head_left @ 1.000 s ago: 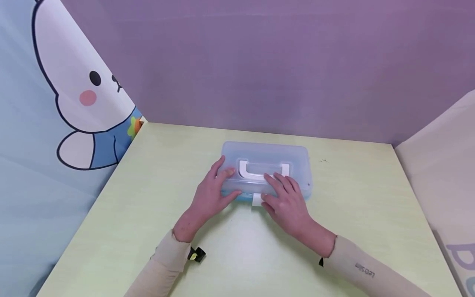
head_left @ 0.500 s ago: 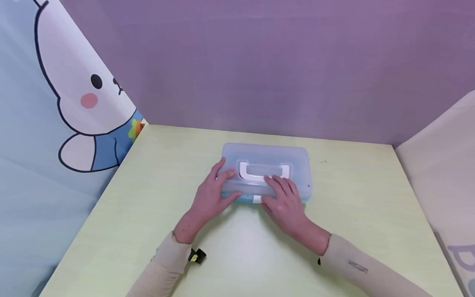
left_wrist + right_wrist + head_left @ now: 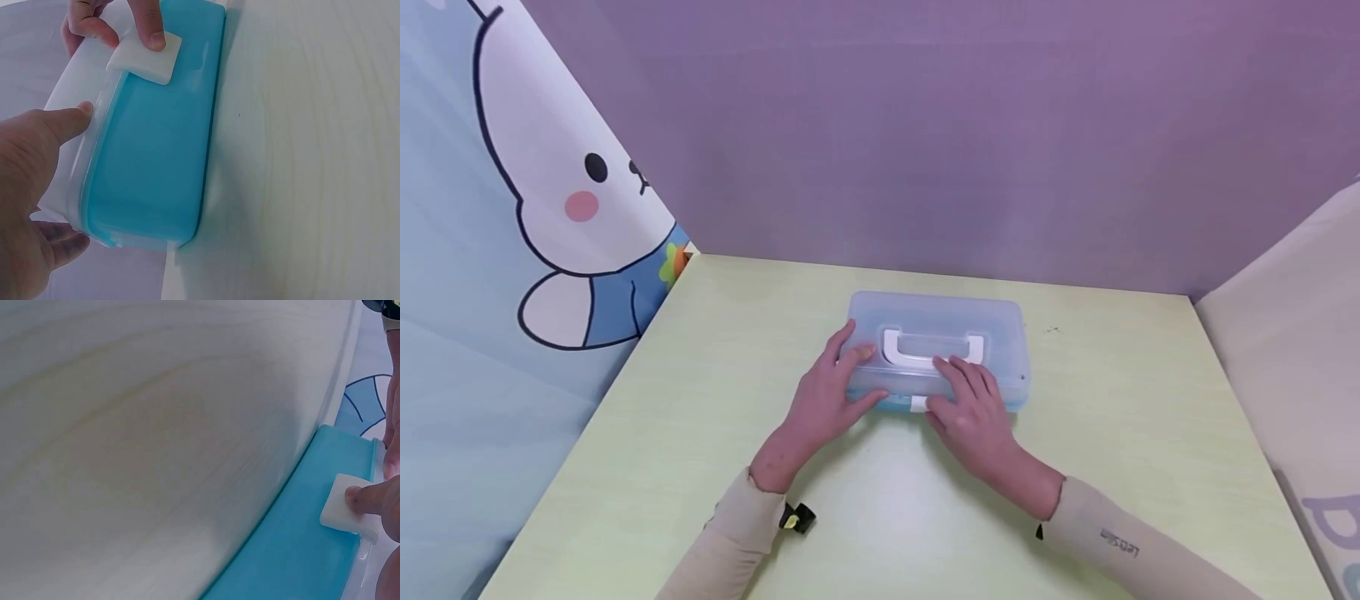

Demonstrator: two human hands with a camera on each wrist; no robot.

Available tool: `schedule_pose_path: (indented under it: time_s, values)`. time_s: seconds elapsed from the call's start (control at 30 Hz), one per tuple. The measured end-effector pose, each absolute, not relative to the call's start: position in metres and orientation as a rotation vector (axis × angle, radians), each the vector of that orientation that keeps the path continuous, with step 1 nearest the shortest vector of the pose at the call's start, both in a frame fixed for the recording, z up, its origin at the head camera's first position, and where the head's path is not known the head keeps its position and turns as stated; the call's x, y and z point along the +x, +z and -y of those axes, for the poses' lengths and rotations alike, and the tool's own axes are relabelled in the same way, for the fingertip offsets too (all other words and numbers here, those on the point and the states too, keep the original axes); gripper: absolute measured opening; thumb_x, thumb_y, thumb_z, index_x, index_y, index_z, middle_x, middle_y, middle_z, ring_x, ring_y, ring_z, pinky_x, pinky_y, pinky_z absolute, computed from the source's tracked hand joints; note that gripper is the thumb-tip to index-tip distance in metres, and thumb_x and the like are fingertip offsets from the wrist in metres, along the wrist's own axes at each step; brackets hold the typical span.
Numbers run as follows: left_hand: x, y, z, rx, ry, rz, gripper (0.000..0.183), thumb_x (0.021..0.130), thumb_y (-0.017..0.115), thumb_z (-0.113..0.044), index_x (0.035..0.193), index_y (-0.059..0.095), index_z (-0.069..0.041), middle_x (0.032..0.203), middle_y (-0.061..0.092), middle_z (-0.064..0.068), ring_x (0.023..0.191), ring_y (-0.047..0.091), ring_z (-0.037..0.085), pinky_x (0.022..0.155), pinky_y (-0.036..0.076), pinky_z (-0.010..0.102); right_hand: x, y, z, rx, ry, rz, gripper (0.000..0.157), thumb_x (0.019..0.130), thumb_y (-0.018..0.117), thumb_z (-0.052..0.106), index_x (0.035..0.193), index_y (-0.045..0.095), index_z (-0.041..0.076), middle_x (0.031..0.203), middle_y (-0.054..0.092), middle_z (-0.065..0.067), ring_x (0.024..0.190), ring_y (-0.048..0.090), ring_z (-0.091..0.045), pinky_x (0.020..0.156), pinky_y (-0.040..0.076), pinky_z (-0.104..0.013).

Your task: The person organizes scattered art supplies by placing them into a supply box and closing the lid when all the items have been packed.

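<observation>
A plastic storage box [image 3: 880,310] with a cloudy clear lid, blue base and white handle [image 3: 891,343] lies flat on the table, lid down on the base. My left hand [image 3: 820,396] holds its left end; in the left wrist view the thumb [image 3: 72,122] lies on the lid's front rim and other fingers [image 3: 69,247] reach round the end. My right hand [image 3: 977,425] is at the front, its thumb [image 3: 365,499] pressing the white latch [image 3: 140,56] against the blue front wall. Its other fingers bend over the lid near the handle. The lid hides the box's contents.
The pale yellow-green table [image 3: 760,308] ends at a purple backdrop [image 3: 925,150]. A blue cloth with a cartoon rabbit [image 3: 550,208] hangs at the left, and a pale cloth [image 3: 1292,333] at the right. A small black device [image 3: 801,518] sits at the left wrist.
The white latch, which stuck out from the front a second ago, now lies down against the base under the right thumb. The right forearm has shifted slightly left; the left hand stays put.
</observation>
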State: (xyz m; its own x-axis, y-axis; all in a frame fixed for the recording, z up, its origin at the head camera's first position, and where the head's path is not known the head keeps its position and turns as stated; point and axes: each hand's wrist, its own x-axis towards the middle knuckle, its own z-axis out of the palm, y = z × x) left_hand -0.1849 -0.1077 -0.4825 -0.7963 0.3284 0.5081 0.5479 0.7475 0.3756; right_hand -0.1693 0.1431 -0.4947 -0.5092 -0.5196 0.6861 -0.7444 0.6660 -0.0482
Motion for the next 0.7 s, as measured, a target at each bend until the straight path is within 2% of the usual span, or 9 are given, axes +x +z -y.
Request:
schedule_pose_path:
  time_s: [0.4,0.57,0.7]
  values:
    - [-0.189,-0.4829,0.1097,-0.687,-0.743,2.54,0.06,0.078,0.082,-0.038,0.125,0.054,-0.013,0.15,0.034,0.016,0.107,0.061,0.035,0.076,0.056,0.044,-0.1684,-0.4944,-0.1377,0.947,0.44,2.226,0.017,0.072,0.081,0.011,0.073,0.064,0.009,0.127,0.058,-0.023,0.117,0.051,-0.043,0.096,0.04,-0.056]
    - [-0.1887,-0.4867,0.1087,-0.696,-0.74,2.545,0.062,0.079,0.081,-0.038,0.127,0.052,-0.012,0.152,0.032,0.017,0.119,0.054,0.036,0.08,0.055,0.044,-0.1655,-0.4933,-0.1383,0.94,0.44,2.27,0.017,0.071,0.082,0.012,0.075,0.066,0.009,0.128,0.057,-0.024,0.118,0.051,-0.044,0.099,0.038,-0.056]
    - [-0.188,-0.4872,0.1088,-0.696,-0.702,2.556,0.065,0.079,0.08,-0.04,0.129,0.05,-0.01,0.152,0.031,0.019,0.128,0.045,0.037,0.089,0.051,0.048,-0.1596,-0.4861,-0.1398,0.955,0.413,2.377,0.024,0.07,0.082,0.017,0.088,0.067,0.01,0.134,0.052,-0.025,0.123,0.046,-0.045,0.105,0.032,-0.058]
